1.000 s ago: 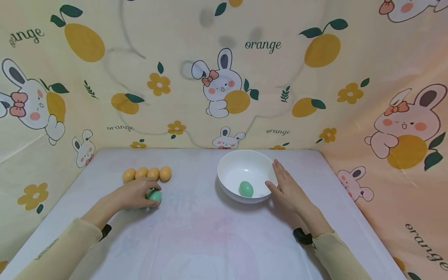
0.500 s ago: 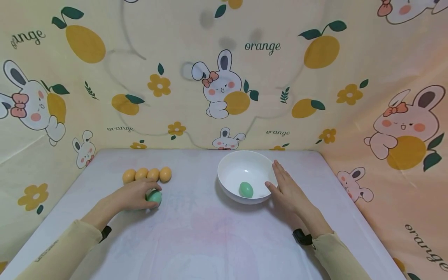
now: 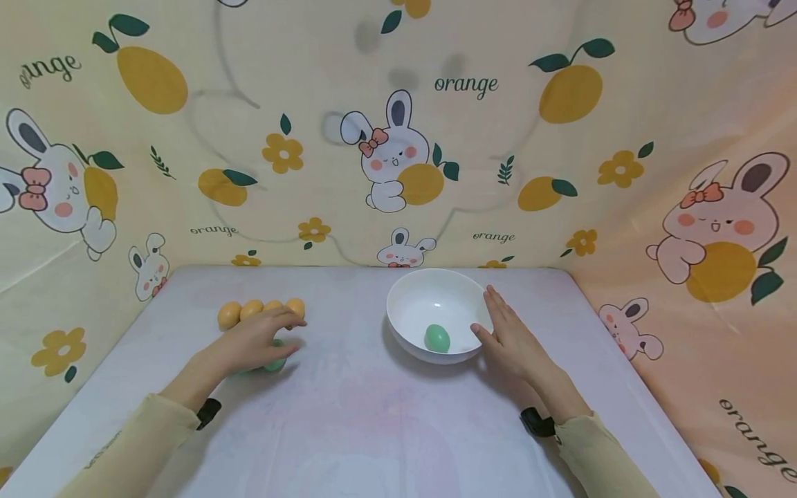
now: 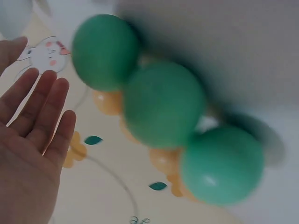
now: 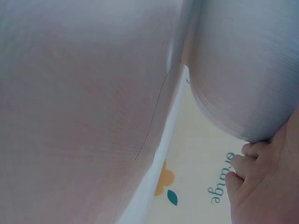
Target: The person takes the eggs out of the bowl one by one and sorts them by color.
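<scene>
My left hand point(image 3: 258, 340) hovers over a row of green eggs with its fingers spread and nothing in its grasp. The foremost green egg point(image 3: 275, 356) shows below the palm in the head view; the hand hides most of the row. Three green eggs, one of them the middle egg point(image 4: 163, 105), stand apart from the straight fingers in the left wrist view. A white bowl point(image 3: 411, 335) holds one green egg point(image 3: 438, 339). Against the bowl's right side rests my right hand point(image 3: 515, 342), fingers straight, touching its outer wall.
Behind the left hand, several yellow-orange eggs point(image 3: 230, 316) form a row, partly covered by it. The table point(image 3: 398, 429) has a pale cloth. A printed curtain point(image 3: 299, 83) rises at its back and sides.
My left hand pinched the foremost green egg earlier; its fingers have now spread off it and the hand has shifted right. My right hand and the bowl stay put.
</scene>
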{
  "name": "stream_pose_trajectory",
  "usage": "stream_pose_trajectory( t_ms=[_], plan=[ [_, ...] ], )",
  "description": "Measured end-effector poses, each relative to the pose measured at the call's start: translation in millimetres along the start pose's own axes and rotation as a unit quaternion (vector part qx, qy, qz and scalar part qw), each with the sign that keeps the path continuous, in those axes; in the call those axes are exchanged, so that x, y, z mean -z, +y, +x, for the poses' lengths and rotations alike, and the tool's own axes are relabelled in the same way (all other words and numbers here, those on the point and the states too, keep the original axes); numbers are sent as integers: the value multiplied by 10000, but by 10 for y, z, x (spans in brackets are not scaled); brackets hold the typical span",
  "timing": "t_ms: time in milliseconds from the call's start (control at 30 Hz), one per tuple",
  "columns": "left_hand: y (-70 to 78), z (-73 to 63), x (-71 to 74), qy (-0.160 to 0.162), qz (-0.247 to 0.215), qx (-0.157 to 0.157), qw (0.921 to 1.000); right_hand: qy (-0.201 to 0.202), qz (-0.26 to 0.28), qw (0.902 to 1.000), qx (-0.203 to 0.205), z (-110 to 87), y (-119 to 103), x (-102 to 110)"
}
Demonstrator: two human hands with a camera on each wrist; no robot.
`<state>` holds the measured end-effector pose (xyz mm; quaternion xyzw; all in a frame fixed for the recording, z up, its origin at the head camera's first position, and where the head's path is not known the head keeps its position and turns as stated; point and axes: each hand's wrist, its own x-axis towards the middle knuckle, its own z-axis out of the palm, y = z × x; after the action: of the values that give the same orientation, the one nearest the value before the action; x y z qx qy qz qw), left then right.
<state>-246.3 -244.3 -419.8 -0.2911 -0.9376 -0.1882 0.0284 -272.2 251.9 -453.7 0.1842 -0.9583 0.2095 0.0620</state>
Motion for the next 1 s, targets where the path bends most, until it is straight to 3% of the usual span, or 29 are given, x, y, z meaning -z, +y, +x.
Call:
stream_pose_trajectory(
  t_ms=[167,300,400,667,1000],
  plan=[
    [170,162,-42,527,-154,-338,9979,-3,-17,10000,-20,-4,3,10],
    [309,332,-96,1003,-360,-762,9914,-35,-31,10000,-52,-6,4,16],
    [414,461,-145,1238,-459,-866,9875,-43,-5,10000,-63,-6,3,16],
    [715,766,-243,1282,-819,-754,9855,-31,51,10000,-70,-7,-1,13],
    [995,1095,-397,1240,-1023,-1002,9819,-14,58,10000,-47,-7,-4,12]
  ],
)
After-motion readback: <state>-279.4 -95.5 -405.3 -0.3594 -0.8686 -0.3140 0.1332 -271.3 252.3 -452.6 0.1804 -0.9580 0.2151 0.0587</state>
